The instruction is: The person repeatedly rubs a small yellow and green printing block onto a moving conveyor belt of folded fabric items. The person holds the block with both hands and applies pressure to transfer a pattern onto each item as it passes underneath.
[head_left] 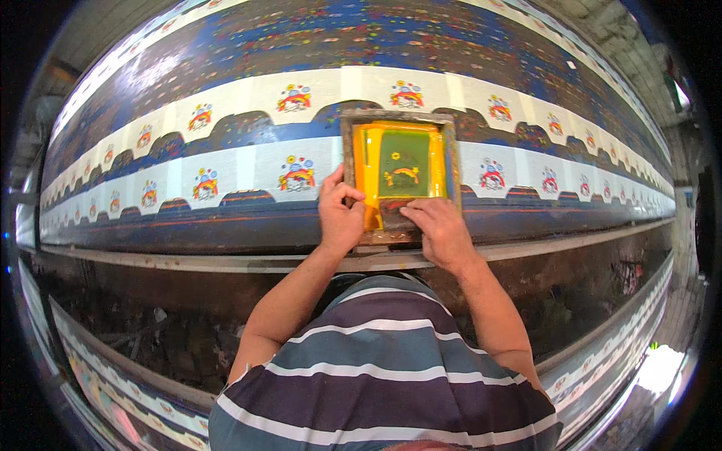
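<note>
Head view: the left hand (342, 216) closes around the 8 o'clock corner of a wooden screen-printing frame (438, 117), its fingers curled at the side rail. At the frame's 5 o'clock, the right hand (438, 229) has its fingertips bunched against a dark, ink-stained bar (392, 216) along the near end; whether they grip it or only press on it, I cannot tell. The frame sits just past 12 o'clock from the middle of the view, over the near fabric strip. Yellow ink (373, 214) borders its green mesh window (415, 146), which shows a flower and an arched motif in yellow-orange.

Toward 9 and 3 o'clock from the frame, the near fabric strip (256, 167) carries repeated rainbow-and-flower prints with scalloped lower edges. Toward 12 o'clock lies a second printed strip (346, 86), then the long dark-blue table (323, 37), speckled with coloured ink. A pale rail (301, 261) follows the near edge. At 6 o'clock is the person's striped shirt (376, 383); more printed strips (147, 383) lie toward 8 o'clock.
</note>
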Demonstrator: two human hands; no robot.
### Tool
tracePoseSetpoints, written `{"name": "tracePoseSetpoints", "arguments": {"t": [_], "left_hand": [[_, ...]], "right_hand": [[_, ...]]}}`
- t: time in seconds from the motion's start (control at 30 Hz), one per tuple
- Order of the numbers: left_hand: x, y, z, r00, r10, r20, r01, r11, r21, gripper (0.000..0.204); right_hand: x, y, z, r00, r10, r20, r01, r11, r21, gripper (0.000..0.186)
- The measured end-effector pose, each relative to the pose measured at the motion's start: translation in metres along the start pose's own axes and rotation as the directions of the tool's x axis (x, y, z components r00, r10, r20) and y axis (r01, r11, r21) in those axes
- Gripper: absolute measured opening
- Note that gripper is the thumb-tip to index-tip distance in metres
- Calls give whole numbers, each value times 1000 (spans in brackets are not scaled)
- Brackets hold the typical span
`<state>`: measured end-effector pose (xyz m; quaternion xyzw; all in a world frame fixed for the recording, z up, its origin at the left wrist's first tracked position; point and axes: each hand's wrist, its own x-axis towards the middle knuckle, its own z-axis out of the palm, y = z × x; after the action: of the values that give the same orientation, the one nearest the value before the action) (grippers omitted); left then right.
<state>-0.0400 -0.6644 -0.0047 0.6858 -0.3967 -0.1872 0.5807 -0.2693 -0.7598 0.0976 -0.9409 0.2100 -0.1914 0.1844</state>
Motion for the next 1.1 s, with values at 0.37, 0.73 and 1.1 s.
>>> {"name": "tracePoseSetpoints", "arguments": {"t": [0.37,0.73,1.1], "left_hand": [[6,3,-7,1000,23,21,-23,1000,-10,19],[-16,62,97,990,142,9,-141,987,-74,20],[-35,71,202,999,-34,29,40,975,-219,24]], "right_hand": [[-41,11,-12,974,135,-181,-106,981,161,44],[-138,100,-49,778,541,-320,-362,802,474,40],[-196,175,-109,800,534,-273,-370,798,476,43]]}}
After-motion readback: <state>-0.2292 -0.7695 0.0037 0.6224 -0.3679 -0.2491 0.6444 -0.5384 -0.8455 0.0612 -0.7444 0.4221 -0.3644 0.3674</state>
